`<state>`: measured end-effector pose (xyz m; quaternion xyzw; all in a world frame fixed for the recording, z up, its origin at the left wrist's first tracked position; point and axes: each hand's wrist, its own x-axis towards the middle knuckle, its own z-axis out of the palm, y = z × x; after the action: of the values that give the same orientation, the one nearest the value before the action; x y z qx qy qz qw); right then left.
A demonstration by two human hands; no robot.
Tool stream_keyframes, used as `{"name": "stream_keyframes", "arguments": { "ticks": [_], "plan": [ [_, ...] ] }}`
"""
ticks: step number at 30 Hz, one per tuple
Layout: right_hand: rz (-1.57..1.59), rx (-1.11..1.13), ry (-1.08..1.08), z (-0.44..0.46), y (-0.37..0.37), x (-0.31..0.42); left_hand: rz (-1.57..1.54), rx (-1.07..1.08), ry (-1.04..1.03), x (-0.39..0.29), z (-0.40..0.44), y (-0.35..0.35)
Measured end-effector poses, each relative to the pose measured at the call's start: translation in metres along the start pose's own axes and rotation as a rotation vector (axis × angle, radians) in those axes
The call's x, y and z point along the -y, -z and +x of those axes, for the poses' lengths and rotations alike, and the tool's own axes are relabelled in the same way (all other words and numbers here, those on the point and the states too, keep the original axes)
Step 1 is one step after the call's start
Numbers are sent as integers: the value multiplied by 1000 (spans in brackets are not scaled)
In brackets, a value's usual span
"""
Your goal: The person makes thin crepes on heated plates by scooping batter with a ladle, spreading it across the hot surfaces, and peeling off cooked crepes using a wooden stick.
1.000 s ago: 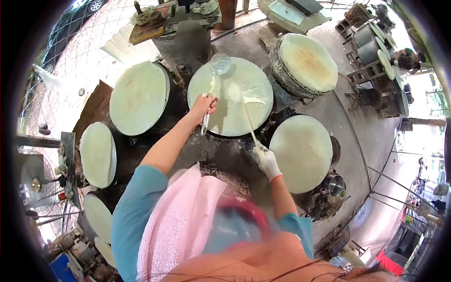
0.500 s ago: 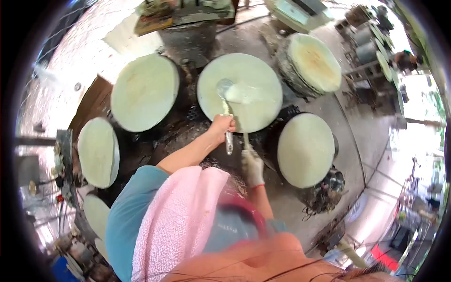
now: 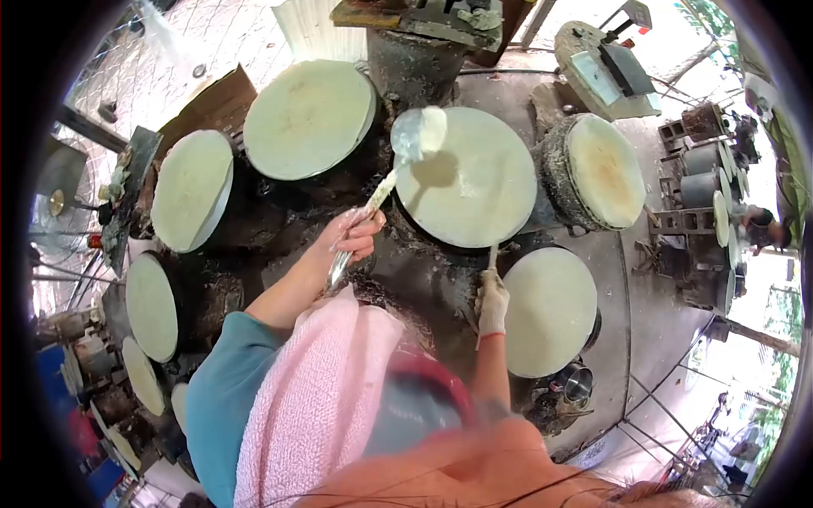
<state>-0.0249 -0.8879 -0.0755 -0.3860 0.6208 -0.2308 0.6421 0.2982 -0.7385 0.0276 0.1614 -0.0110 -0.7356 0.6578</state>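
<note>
My left hand (image 3: 353, 235) is closed around the pale handle of a ladle (image 3: 407, 138), whose metal bowl hangs over the upper left of the middle round griddle (image 3: 474, 190). A whitish lump (image 3: 434, 129) shows at the bowl's right side; I cannot tell whether it is batter. A shadow falls on the pale layer covering the griddle. My right hand (image 3: 492, 303), in a light glove, grips a thin stick (image 3: 494, 256) pointing up to the griddle's near edge. Whatever is on the stick's far end cannot be made out.
Round griddles with pale sheets surround me: one at right (image 3: 550, 313), one at upper right (image 3: 605, 173), others at upper left (image 3: 309, 118) and left (image 3: 193, 190). A metal pot (image 3: 577, 383) stands at lower right. Beyond the griddle is a large drum (image 3: 415, 68).
The ladle has lifted off the griddle and moved to its upper left, with my left hand drawn back leftward. My right hand has shifted right with the stick. The view has turned.
</note>
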Motion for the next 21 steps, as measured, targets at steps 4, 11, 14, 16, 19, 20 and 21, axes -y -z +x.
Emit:
{"name": "stream_keyframes", "arguments": {
  "ticks": [4, 11, 14, 16, 19, 20, 21],
  "plan": [
    [-119, 377, -54, -34, -26, 0, -147, 44, -33, -29, -25, -37],
    [-277, 312, 272, -17, -50, -80, -181, 45, -265, -90, -139, -1],
    [-267, 590, 279, -60, -169, -61, -51, -167, -462, -126, -226, 20],
    [-159, 659, 48, -92, -278, -28, 245, -304, -595, -147, -284, 32],
    [-129, 883, -21, -131, -441, -10, 249, -589, -768, -169, -362, 49],
    [-232, 938, -4, -128, -489, -16, 235, -679, -823, -173, -385, 53],
    [-331, 992, 12, -124, -535, -25, 245, -710, -872, -175, -409, 61]
  ]
}}
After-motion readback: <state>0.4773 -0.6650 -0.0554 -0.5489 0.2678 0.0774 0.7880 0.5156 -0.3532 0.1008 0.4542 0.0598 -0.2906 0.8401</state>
